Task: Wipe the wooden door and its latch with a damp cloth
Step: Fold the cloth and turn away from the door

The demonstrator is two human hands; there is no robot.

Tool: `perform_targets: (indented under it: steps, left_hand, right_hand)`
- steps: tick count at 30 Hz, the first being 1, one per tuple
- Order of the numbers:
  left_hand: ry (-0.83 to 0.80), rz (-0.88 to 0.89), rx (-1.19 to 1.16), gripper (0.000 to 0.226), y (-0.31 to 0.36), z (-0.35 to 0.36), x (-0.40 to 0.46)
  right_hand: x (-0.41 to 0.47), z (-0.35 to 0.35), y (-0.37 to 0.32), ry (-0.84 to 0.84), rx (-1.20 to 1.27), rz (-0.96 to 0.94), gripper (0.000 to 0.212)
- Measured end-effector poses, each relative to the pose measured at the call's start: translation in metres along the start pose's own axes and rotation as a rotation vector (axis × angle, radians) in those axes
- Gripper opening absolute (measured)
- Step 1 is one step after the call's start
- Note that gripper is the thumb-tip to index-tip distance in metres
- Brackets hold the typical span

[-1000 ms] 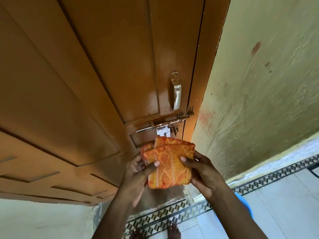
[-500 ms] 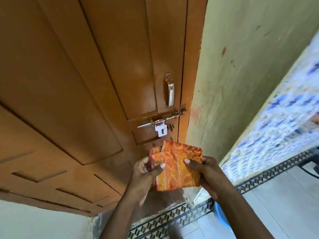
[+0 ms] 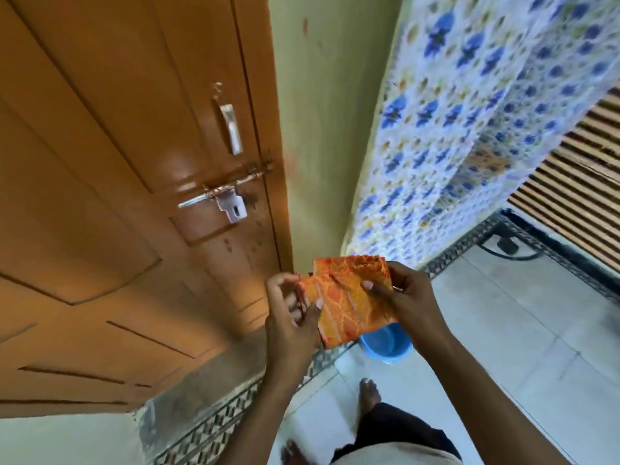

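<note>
A folded orange patterned cloth (image 3: 349, 298) is held between both hands, below and to the right of the door's latch. My left hand (image 3: 288, 317) pinches its left edge and my right hand (image 3: 407, 302) grips its right side. The brown wooden door (image 3: 110, 169) fills the left of the view, shut. Its metal sliding latch (image 3: 223, 193) with a white hasp sits near the door's right edge, under a silver pull handle (image 3: 231, 129). The cloth is apart from the door.
A blue basin (image 3: 385, 342) stands on the tiled floor just beneath the cloth. A blue floral curtain (image 3: 469, 122) hangs on the right, beside a yellow-green wall (image 3: 322, 112). My bare feet (image 3: 369, 394) are on the white tiles. A slatted panel is at far right.
The view has swung right, bringing the curtain and the blue basin into sight. Both hands still hold the cloth, now further right of the door and lower relative to the latch.
</note>
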State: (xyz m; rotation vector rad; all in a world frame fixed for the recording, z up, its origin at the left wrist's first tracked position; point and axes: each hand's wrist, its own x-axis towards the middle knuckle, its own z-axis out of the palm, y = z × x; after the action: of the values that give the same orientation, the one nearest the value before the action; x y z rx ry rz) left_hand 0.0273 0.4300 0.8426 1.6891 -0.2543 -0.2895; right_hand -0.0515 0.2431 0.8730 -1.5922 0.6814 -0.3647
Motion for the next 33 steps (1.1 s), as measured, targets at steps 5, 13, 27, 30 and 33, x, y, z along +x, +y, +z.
perform_targets:
  steps: [5,13,27,30,33]
  left_hand:
    - [-0.146,0.011,0.159,0.037,-0.024,0.067,-0.012]
    - [-0.104,-0.259,0.146,0.054,-0.088,0.223,-0.012]
    - [-0.168,-0.728,0.142,0.052,-0.267,0.403,0.038]
    - [-0.134,-0.765,0.155,0.048,-0.356,0.430,0.057]
    - [-0.088,-0.798,0.120,0.051,-0.461,0.455,0.077]
  right_hand:
    - [0.016,-0.064,0.038,0.024,-0.137,0.027,0.022]
    - [0.095,-0.183,0.129,-0.108,-0.354,0.157,0.014]
    - [0.230,-0.251,0.351,-0.318,-0.611,0.440,0.030]
    - [0.257,-0.241,0.436,-0.326,-0.669,0.415,0.020]
    - [0.289,-0.219,0.531,-0.322,-0.712,0.383,0.016]
